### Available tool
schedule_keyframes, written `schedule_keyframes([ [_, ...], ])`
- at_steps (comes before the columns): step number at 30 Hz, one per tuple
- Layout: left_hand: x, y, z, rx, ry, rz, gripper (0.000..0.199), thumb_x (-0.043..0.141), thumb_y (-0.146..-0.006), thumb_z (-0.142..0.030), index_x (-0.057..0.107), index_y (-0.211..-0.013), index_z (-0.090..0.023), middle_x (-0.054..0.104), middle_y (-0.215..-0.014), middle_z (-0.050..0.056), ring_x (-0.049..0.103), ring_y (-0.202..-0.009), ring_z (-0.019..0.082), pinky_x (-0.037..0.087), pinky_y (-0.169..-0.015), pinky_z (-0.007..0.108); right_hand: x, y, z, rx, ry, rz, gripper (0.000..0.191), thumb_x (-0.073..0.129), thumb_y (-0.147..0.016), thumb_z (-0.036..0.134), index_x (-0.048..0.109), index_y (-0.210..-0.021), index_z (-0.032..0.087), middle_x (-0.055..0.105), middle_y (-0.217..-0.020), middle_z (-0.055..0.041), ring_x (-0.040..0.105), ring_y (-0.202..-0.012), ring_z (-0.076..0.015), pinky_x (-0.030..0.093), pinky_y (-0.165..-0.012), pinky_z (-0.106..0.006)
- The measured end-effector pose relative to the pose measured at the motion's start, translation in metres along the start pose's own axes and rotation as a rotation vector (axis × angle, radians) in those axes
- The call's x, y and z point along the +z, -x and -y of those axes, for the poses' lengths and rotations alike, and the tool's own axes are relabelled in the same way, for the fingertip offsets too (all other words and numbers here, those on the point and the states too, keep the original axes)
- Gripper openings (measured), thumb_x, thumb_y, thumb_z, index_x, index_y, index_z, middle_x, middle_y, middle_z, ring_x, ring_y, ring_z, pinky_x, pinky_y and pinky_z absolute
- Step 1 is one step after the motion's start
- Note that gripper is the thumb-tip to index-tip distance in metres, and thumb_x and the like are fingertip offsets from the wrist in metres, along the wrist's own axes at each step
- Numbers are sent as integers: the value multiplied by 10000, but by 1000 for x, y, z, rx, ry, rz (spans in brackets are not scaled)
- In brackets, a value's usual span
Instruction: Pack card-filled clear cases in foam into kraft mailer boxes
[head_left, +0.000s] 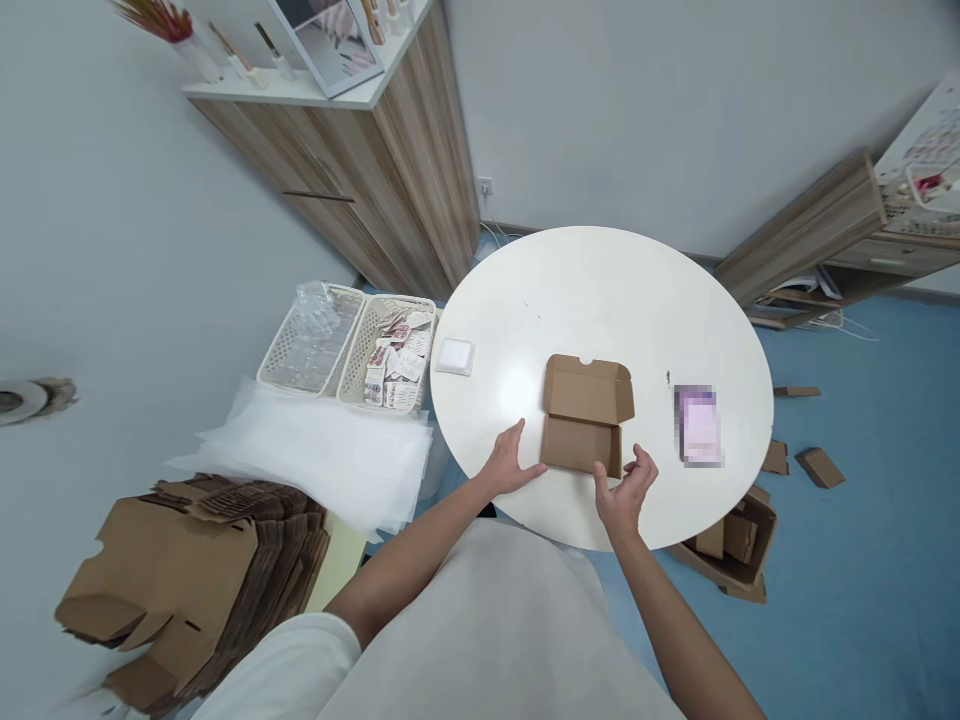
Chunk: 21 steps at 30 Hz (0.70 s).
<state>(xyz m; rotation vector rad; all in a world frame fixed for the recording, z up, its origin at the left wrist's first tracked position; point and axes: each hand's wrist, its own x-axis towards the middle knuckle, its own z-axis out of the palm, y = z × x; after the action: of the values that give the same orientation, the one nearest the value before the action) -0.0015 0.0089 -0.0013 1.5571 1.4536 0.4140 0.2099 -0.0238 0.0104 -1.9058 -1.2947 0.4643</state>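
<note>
A small brown cardboard box (583,443) lies on the white round table (600,290), its lid folded back and its inside bare. My left hand (510,464) is beside the box's near left corner, fingers spread and the thumb close to its edge. At the near right corner is my right hand (624,490), with its thumb by the front wall and its fingers apart and slightly curled. Neither hand grips anything. Whether the thumbs touch the cardboard I cannot tell.
Left of the table are a stack of flat cardboard boxes (172,570), white sheets (330,440), a basket of printed cards (397,365) and a basket of clear bags (311,340). A white packet (454,356) and a blurred purple item (699,428) lie on the table. Folded boxes (821,467) lie on the floor.
</note>
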Motion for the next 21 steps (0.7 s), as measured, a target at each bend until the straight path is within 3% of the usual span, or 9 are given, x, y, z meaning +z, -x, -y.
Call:
schedule_keyframes([
  [2,-28,-6,12,9,-32,-126,816,524,-708,-542,173,-1347,-174,260,-1377,116,208,-1273,263,211,-1033,408,16,-5,29,-86,-56,80,635,511,-719,433,296,-1247,154,388,-1134,-143,421,-910,-213,396,-771,-394],
  [5,-74,-23,33,-33,-55,-328,676,426,-785,-513,213,-1328,-171,263,-1374,114,200,-1281,240,182,-1047,400,57,-13,74,-109,-113,370,474,482,-746,398,416,-1163,183,469,-1075,-110,466,-841,-189,414,-762,-378],
  [7,-101,-36,48,-75,-41,-405,619,376,-815,-492,234,-1318,-159,251,-1381,120,172,-1295,236,164,-1053,399,91,-18,100,-25,-146,513,443,479,-741,405,447,-1137,210,481,-1112,-94,480,-858,-187,432,-734,-355],
  [10,-128,-56,64,-137,-4,-407,624,368,-819,-484,227,-1320,-141,211,-1403,126,138,-1308,227,139,-1064,378,139,-25,125,166,-226,648,454,512,-706,424,475,-1115,229,488,-1163,-70,488,-949,-198,434,-768,-341],
  [15,-141,-78,74,-273,65,-332,696,353,-810,-507,161,-1336,-94,133,-1425,154,77,-1319,227,109,-1069,361,187,-41,143,426,-425,661,537,529,-696,450,441,-1185,245,426,-1285,-55,419,-1133,-207,370,-911,-337],
  [21,-140,-86,73,-307,107,-289,643,343,-817,-488,189,-1324,-123,155,-1425,136,81,-1318,223,85,-1070,368,214,-52,154,479,-538,673,596,548,-699,421,376,-1255,292,326,-1370,-23,354,-1209,-204,365,-929,-336],
])
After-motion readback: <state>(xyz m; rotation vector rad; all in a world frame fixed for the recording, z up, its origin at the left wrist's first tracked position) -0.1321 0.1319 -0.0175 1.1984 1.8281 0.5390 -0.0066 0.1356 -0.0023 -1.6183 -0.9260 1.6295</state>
